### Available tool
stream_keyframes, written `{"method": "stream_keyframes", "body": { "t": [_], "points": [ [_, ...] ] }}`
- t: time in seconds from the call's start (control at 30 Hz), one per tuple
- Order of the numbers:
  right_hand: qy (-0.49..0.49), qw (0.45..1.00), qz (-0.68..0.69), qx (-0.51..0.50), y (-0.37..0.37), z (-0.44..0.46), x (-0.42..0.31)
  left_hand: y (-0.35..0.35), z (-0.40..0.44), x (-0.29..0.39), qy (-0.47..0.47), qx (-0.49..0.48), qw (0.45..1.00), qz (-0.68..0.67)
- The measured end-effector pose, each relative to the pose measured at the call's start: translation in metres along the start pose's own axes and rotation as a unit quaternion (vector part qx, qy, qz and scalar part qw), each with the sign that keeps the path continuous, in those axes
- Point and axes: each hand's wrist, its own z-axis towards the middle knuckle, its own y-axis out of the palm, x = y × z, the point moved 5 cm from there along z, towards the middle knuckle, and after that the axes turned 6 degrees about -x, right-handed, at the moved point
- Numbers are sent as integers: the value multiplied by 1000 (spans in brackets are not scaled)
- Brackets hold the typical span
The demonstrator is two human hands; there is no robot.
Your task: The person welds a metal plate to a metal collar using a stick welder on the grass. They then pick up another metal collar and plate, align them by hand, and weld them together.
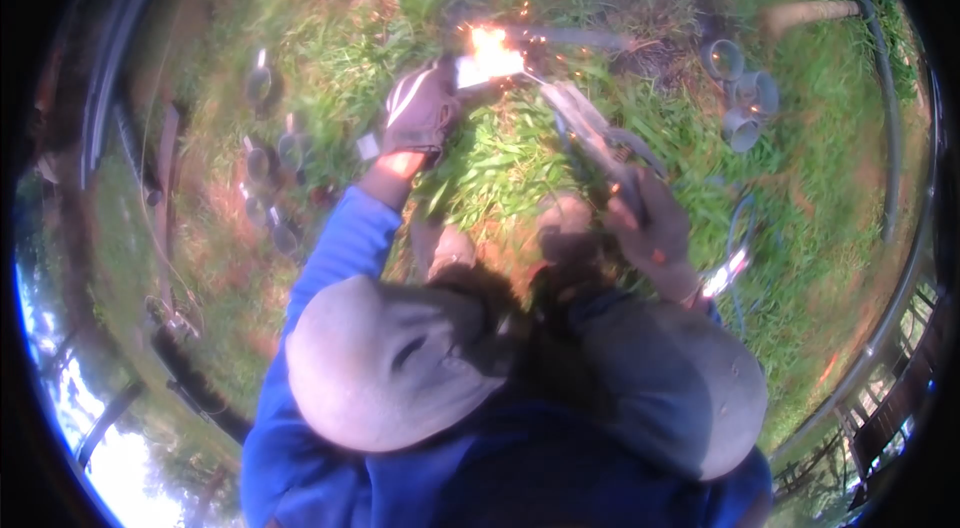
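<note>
A bright welding arc [495,56] throws sparks over the grass ahead of me. My left hand [418,110], in a striped glove, is closed at the near end of a metal piece [472,71], whose shape is washed out by the glare. In my gloved right hand [650,225] is a welding electrode holder [585,118], angled up and left. A thin electrode [534,77] runs from its tip to the arc. A dark pipe [580,38] lies just right of the glow, partly lost in the light.
Several short pipe pieces [262,166] stand on the grass at left, and more pipe rings [742,132] cluster at right. A cable [738,228] trails beside my right hand. My boots [452,250] and bent knees [370,368] are close below. Long pipes [100,78] edge the left side.
</note>
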Motion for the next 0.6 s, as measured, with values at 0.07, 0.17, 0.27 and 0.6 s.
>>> {"method": "stream_keyframes", "body": {
  "t": [0.07, 0.17, 0.27, 0.6],
  "points": [
    [-15, 1000, -4, 15, 2, -1, 3, -15, -3, 13, -28, 1, 999, 33],
    [-10, 1000, 7, 29, 3, 0, 3, -24, -12, 28, -13, 35, 999, 15],
    [30, 996, 84, 18, 7, 4, 16, -21, -10, 25, -22, 13, 999, 46],
    [57, 985, 161, 17, 14, 6, 27, -2, -3, 0, -22, -7, 999, -36]
  ]
}}
